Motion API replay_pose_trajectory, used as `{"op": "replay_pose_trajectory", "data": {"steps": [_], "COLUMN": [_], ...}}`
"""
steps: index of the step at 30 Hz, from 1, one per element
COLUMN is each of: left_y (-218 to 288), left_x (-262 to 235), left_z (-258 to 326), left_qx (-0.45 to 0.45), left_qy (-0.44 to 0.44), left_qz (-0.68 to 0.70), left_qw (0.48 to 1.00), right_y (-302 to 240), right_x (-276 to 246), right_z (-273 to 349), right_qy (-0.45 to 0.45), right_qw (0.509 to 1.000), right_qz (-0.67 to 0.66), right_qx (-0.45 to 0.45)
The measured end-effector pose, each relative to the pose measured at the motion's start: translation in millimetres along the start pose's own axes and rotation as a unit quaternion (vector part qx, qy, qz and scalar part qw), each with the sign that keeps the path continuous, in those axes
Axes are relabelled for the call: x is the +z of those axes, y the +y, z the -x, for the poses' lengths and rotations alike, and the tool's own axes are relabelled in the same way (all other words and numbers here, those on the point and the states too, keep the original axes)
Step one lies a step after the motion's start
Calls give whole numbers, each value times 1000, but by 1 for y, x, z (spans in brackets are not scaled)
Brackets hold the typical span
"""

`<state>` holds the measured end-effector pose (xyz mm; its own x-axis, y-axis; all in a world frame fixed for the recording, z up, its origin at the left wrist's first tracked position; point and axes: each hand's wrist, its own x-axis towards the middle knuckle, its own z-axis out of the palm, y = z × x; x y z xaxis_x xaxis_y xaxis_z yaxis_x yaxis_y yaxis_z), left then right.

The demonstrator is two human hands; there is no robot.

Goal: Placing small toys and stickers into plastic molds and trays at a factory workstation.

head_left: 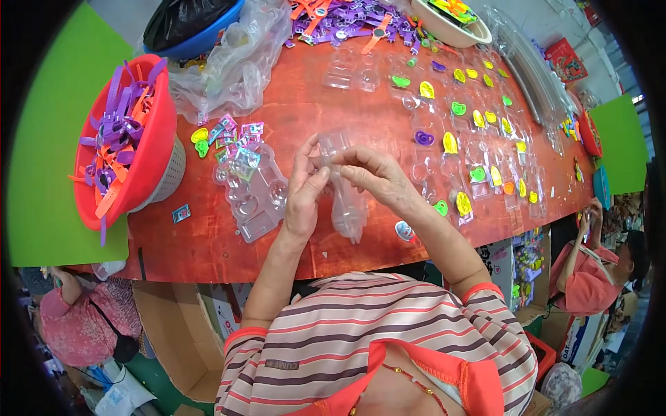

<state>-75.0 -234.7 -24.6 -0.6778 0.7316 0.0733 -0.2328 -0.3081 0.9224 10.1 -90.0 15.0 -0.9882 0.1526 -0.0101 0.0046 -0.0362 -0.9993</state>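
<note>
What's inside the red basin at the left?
The red basin holds heaped purple and orange watch-like straps, some hanging over its rim. Its bottom and whatever lies beneath the top layer are covered.

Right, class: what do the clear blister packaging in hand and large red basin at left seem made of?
Clear blister packaging: probably thin, glossy plastic, being see-through with bright glints. Large red basin: likely smooth plastic, opaque, evenly coloured.

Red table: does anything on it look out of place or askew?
Mildly. One blue packet lies alone, left of the clear tray and apart from the packet pile. Several straps stick out over the red basin's rim.
</note>
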Motion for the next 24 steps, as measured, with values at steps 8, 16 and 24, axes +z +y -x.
{"op": "replay_pose_trajectory", "data": {"steps": [8,16,24], "left_y": [-3,-6,-10], "left_x": [5,5,13], "left_z": [-2,-3,-4], "left_qx": [0,-12,49], "left_qy": [33,70,78], "left_qz": [64,87,10], "left_qw": [997,994,996], "right_y": [9,7,24], "right_x": [1,-4,3], "right_z": [4,18,31], "right_qy": [-10,28,4], "right_qw": [979,995,985], "right_qz": [202,77,166], "right_qx": [-19,49,50]}}
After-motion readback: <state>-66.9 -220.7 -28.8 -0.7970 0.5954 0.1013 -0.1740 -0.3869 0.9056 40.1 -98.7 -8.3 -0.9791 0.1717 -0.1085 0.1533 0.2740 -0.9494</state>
